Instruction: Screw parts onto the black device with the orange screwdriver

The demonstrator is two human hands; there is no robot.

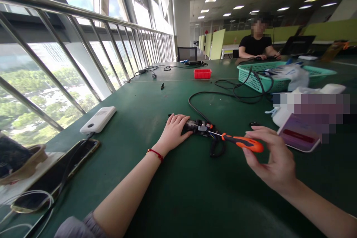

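On the green table lies a black corded power tool with its inner parts and some wires exposed. My left hand is closed over its left end and keeps it against the tabletop. My right hand pinches the orange-and-black handle of a screwdriver between thumb and fingers. The screwdriver points left, and its tip meets the exposed part of the tool; which screw or slot it touches is too small to tell. A black looped piece lies just below the tool.
A red tray and a green basket with cables and bags stand farther back. A white power bank and a phone lie left. Another phone leans at right. A person sits across the table.
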